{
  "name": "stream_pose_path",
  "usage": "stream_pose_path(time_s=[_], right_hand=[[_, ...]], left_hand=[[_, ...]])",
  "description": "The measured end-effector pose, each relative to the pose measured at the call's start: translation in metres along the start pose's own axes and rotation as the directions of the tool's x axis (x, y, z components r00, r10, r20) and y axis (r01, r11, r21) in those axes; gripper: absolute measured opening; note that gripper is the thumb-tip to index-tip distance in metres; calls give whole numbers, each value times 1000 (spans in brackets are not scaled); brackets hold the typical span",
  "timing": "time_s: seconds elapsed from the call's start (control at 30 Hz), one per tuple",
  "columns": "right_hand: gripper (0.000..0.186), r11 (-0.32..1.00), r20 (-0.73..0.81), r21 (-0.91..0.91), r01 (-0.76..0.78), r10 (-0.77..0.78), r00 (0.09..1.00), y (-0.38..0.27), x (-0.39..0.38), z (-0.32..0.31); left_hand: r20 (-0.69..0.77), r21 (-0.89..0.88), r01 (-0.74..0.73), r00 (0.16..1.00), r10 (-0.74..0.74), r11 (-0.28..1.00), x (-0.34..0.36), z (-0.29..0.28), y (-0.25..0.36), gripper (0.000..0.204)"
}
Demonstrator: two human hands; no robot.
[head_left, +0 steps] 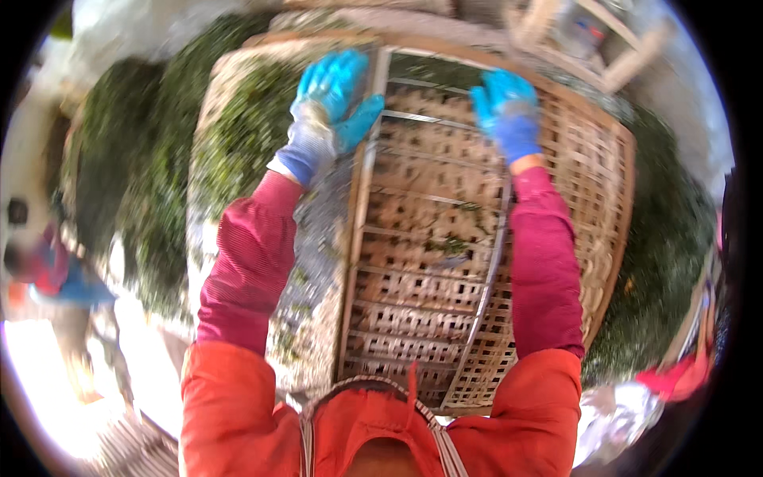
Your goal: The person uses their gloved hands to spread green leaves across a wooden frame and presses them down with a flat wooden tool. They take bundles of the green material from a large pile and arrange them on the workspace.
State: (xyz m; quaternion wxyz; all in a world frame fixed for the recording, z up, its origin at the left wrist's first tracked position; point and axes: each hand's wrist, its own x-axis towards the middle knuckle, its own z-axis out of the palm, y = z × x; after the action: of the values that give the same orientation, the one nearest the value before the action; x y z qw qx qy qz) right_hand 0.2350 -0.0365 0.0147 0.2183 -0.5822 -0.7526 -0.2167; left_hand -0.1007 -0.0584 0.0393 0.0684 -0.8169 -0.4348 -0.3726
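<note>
My left hand (334,94), in a bright blue coated glove, lies with its fingers stretched out and the thumb apart. It rests beside the left rail of a slatted rectangular frame (367,191), the thumb reaching that rail. My right hand (502,102), gloved the same way, is over the frame's far right side with its fingers apart. Motion blur hides whether its fingertips touch the rail. Thin cross bars span the frame, which lies on a woven bamboo tray (584,167). A few green scraps (453,242) lie within the frame.
Left of the frame, loose green leafy material (250,119) covers part of a pale tray. Dark green piles (135,151) stand farther left, and another pile (656,278) lies at the right. A wooden rack (588,44) stands at the back right. Another person (49,262) is blurred at the far left.
</note>
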Motion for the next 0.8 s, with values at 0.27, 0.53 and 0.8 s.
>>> stream_pose_path(time_s=[0.27,0.53,0.8], right_hand=[[75,920,286,-332,-206,307,908,-4,-5,9],[86,958,76,-183,-222,239,968,9,-17,21],[115,949,-88,95,-301,310,947,16,-24,31]], left_hand=[[-66,261,767,619,-782,586,-225,-218,-14,63],[-244,260,606,794,-556,751,-282,-203,-12,10],[-135,71,14,991,-4,997,-22,-123,21,22]])
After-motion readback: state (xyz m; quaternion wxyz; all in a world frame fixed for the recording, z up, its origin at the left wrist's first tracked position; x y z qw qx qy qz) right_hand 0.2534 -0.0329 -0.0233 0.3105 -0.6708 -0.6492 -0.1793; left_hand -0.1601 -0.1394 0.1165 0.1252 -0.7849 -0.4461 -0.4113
